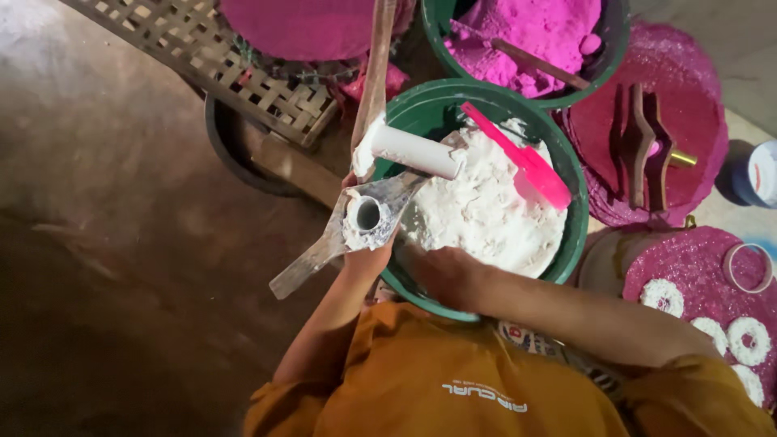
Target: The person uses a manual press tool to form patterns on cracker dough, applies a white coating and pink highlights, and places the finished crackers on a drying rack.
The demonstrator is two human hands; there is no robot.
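- Holding a flat, paste-caked wooden mould (356, 231) with a round hole over the near-left rim of the green tub (576, 222), the left hand (366, 260) is clenched around its underside — likely so spill falls back in.
- Pressing into the white paste (486, 214) at the tub's near edge, the right hand (441, 275) is half buried; whether it grasps anything I cannot tell.
- A white tube (414, 151) rests across the tub's far-left rim, and a pink scoop (522, 162) lies on the paste — both within reach.
- A tub of pink powder (526, 32) sits beyond.
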